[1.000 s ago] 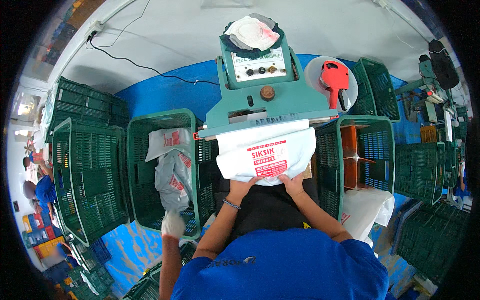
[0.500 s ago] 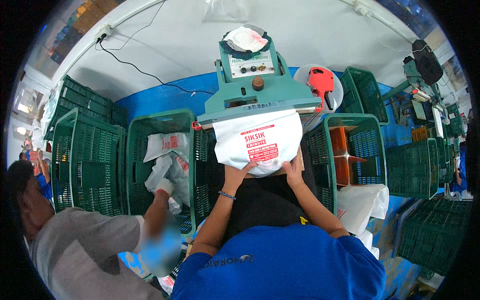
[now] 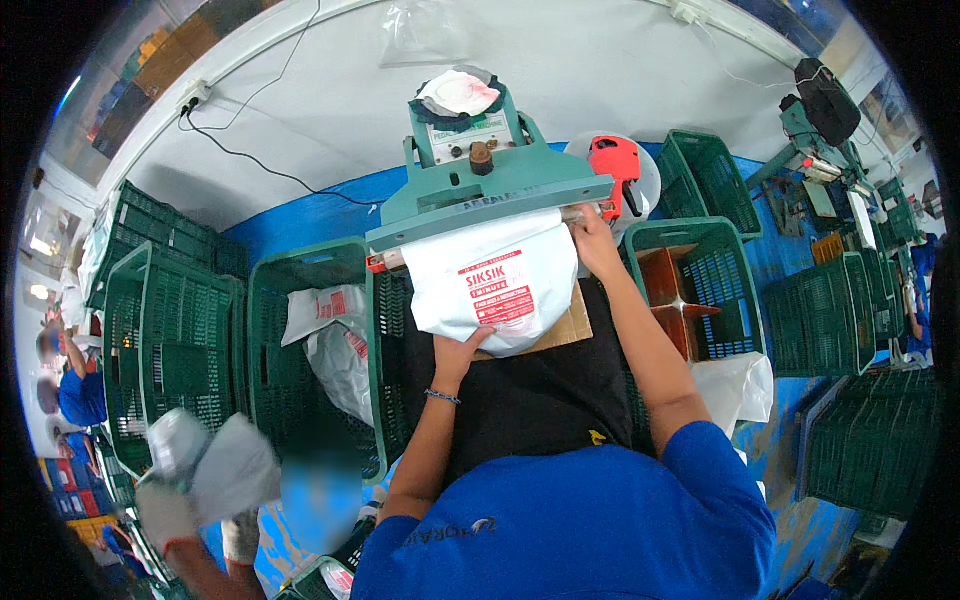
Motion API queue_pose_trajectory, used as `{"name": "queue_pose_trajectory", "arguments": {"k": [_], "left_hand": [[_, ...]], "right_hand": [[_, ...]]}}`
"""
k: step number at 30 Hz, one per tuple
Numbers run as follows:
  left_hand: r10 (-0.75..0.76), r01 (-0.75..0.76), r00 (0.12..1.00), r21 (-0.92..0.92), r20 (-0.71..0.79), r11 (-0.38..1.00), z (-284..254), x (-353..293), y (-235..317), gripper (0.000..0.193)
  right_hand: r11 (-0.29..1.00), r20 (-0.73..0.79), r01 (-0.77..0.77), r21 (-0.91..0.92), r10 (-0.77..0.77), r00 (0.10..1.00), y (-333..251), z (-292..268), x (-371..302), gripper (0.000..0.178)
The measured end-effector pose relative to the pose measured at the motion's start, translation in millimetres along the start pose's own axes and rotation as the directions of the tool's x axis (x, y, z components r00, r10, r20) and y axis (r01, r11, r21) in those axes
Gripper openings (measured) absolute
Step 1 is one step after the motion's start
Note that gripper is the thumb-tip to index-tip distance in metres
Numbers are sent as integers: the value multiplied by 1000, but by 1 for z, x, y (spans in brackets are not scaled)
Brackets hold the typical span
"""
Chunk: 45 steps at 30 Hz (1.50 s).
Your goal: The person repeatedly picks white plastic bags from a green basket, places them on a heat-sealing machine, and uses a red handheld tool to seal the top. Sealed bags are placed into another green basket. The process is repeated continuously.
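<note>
White filled bag (image 3: pixel 497 290) with red print hangs mouth-up under bar of green sealing machine (image 3: pixel 480 190), resting on brown cardboard (image 3: pixel 560 330) just below machine. Left hand (image 3: pixel 462 350), grip clenched on bag's lower edge, well below bar. Right hand (image 3: pixel 595 245), grip pinching bag's top right corner, touching bar's right end. Red tool (image 3: pixel 615 165) just right of machine. Green crate (image 3: pixel 310 350) left of machine holds similar bags; green crate with brown dividers (image 3: pixel 690 290) right of machine. Another person's gloved hand (image 3: pixel 175 505) far lower left of machine.
</note>
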<state>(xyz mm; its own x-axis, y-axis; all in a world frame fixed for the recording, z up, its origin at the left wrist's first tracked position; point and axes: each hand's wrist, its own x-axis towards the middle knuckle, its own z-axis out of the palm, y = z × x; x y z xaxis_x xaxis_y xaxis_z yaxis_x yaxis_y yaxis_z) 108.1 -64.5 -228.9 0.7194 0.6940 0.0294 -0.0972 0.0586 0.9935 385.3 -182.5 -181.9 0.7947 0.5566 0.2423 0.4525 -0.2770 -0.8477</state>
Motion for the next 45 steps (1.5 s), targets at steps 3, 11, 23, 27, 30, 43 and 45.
{"name": "queue_pose_trajectory", "arguments": {"k": [3,11,23,27,30,43,45], "left_hand": [[-15,15,1000,1,-10,1000,0,1,-1,51],[-90,85,992,61,84,994,-7,-3,16,52],[111,61,918,413,-380,909,-58,79,72,30],[195,16,962,756,-189,655,-72,108,68,24],[-166,164,986,71,26,984,-85,115,72,22],[12,177,928,469,-373,865,-33,-18,87,32],[451,-65,875,882,-174,467,-37,-24,110,38]], "right_hand": [[988,22,122,-95,-120,993,4,4,18,33],[647,98,-376,663,423,901,-33,-14,-19,23],[568,209,-394,723,364,908,-41,14,-77,29],[523,251,-455,721,415,874,-51,10,-68,32],[515,327,-550,657,462,824,-55,4,-57,33],[503,366,-387,773,143,919,-61,-25,-79,28],[419,263,-312,853,171,949,-62,-33,-93,29]]}}
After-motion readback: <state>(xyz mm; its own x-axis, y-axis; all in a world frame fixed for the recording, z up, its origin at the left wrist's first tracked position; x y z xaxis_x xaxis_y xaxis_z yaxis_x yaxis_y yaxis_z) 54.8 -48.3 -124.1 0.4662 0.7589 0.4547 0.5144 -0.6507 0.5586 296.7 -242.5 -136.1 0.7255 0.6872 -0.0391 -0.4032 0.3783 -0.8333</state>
